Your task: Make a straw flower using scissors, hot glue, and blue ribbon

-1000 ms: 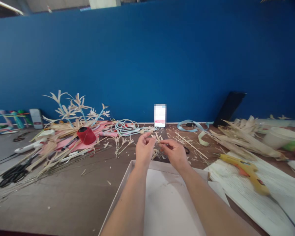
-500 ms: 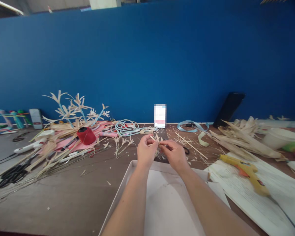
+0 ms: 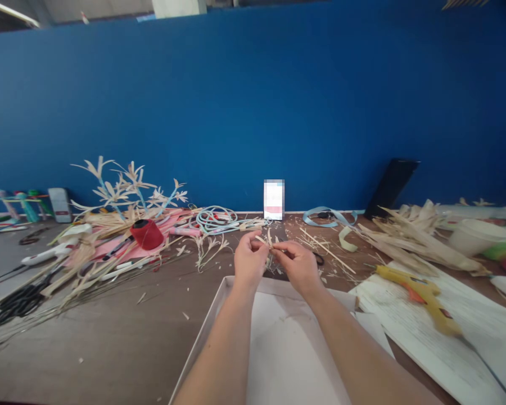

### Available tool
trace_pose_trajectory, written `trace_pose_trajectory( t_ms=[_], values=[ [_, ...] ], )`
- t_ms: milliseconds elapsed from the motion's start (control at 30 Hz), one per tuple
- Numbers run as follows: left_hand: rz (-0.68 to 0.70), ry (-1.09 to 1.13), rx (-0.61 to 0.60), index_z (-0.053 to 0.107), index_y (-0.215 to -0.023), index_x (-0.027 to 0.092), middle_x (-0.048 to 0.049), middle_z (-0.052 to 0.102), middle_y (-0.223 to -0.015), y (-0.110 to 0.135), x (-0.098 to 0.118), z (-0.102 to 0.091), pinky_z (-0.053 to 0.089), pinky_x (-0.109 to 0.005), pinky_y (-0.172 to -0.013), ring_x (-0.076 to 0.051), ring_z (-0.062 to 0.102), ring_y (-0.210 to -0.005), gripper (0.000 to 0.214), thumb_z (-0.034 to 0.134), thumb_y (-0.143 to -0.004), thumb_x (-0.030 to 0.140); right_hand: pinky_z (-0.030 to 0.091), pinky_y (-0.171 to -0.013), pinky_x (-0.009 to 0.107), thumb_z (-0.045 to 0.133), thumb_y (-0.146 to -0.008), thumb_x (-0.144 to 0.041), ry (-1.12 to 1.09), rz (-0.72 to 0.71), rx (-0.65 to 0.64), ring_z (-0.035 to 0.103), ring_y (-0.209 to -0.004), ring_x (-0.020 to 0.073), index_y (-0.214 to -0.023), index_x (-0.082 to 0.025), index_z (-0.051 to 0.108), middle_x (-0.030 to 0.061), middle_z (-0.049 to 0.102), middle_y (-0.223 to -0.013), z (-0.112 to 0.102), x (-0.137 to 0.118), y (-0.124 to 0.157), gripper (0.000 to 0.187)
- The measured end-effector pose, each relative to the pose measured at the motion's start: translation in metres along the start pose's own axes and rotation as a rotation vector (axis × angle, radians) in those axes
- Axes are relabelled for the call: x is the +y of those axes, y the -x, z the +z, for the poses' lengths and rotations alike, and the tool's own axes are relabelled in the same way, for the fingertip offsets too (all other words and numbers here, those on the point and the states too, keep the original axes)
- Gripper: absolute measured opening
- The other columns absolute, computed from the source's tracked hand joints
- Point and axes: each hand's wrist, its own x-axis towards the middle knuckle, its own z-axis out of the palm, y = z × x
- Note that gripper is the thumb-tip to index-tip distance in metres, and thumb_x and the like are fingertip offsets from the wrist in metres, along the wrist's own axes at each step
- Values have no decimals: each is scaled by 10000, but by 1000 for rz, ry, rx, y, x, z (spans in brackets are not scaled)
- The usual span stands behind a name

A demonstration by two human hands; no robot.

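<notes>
Between my two hands is a small flower of pale dried husk strips (image 3: 270, 238), its narrow petals fanning upward. My left hand (image 3: 252, 259) pinches it from the left with thumb and index finger. From the other side, the fingertips of my right hand (image 3: 296, 262) close on the same flower near its base. Both hands hover just past the far edge of a shallow white box (image 3: 287, 343). Similar small husk flowers (image 3: 211, 247) lie on the table to the left of my hands. Where exactly the fingertips meet the flower is partly hidden.
A yellow glue gun (image 3: 425, 298) rests on printed paper (image 3: 480, 326) at the right, near husk pieces (image 3: 425, 239). To the left are a red thread spool (image 3: 147, 234), black scissors (image 3: 23, 301) and standing husk flowers (image 3: 122, 183). A lit phone (image 3: 274, 199) leans against the blue partition (image 3: 253, 107).
Both hands keep nearly the same place and grip on the flower, with only slight finger movement. The whole view has shifted very slightly.
</notes>
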Motion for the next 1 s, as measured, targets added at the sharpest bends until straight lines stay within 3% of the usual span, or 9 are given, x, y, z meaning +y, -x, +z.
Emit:
trace_pose_trajectory(
  t_ms=[1000],
  values=[
    [-16,-41,-14,534,-1073,141,42,562,-597,1,1,0,368,-185,-494,-66,482,-473,452,624,-634,204,450,-570,264,596,-742,-303,-6,-23,8,569,-591,139,-800,-211,697,26,648,-745,1,0,1,148]
  ],
)
